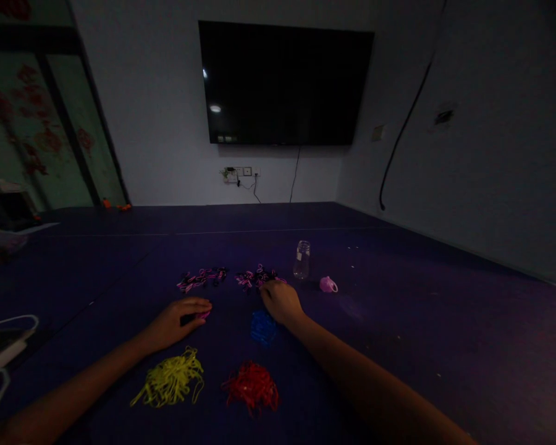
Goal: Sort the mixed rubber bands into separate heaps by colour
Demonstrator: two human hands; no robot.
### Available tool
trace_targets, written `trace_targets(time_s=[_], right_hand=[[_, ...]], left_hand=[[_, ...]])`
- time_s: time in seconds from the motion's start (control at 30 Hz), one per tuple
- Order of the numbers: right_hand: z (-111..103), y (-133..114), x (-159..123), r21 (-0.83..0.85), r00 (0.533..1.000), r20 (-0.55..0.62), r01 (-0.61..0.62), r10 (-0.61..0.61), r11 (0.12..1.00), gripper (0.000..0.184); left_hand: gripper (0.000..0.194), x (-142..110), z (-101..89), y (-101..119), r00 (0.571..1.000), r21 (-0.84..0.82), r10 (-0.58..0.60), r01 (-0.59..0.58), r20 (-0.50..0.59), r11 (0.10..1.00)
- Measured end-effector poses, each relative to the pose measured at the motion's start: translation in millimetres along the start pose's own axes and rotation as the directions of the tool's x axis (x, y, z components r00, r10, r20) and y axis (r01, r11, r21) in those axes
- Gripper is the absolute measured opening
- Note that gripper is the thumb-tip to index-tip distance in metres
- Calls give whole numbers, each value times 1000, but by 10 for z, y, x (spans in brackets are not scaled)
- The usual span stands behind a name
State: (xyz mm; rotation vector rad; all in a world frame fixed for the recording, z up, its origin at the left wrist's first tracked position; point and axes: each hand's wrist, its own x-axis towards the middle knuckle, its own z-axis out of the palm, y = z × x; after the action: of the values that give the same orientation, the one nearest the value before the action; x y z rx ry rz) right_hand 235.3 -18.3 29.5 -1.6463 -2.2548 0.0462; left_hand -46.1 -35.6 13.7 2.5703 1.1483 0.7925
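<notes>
My left hand (178,321) rests low over the mat, its fingers curled with thumb and fingertips round some small pink elastic bands (204,314). Back side up, my right hand (282,301) reaches into the right pile of pink and black elastic bands (252,279); its fingers point down, pinched, and what they grip is hidden. A second pink and black pile (201,278) lies beyond my left hand. Close to my right wrist is a blue clump (263,327). Nearer to me lie a yellow heap of stringy loops (171,380) and a red one (252,388).
A clear bottle (301,261) stands open behind my right hand, with a pink cap with a ring (327,284) beside it. White wire-like frames (13,337) stick in at the left edge. Beyond the purple mat (398,296), a television (285,86) hangs on the wall.
</notes>
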Motion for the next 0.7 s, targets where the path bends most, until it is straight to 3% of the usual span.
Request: trace_targets(time_s=[0.4, 0.5, 0.57, 0.63, 0.7], right_hand=[[40, 40, 8, 9, 1000, -28, 4, -4, 1000, 30], [44, 42, 9, 4, 1000, -30, 8, -8, 1000, 30], [43, 41, 12, -3, 999, -35, 10, -11, 1000, 30], [39, 39, 13, -2, 999, -34, 16, -16, 1000, 30], [32, 35, 12, 1, 1000, -24, 16, -16, 1000, 30]], left_hand=[[23, -49, -14, 153, 997, -133, -70, 72, 17, 988], [25, -13, -68, 166, 990, -127, -125, 116, -64, 985], [26, 52, -104, 97, 956, -77, -190, 177, -222, 981], [27, 127, -131, -31, 881, -20, -259, 273, -396, 962], [27, 184, -146, -187, 817, 7, -318, 367, -481, 930]])
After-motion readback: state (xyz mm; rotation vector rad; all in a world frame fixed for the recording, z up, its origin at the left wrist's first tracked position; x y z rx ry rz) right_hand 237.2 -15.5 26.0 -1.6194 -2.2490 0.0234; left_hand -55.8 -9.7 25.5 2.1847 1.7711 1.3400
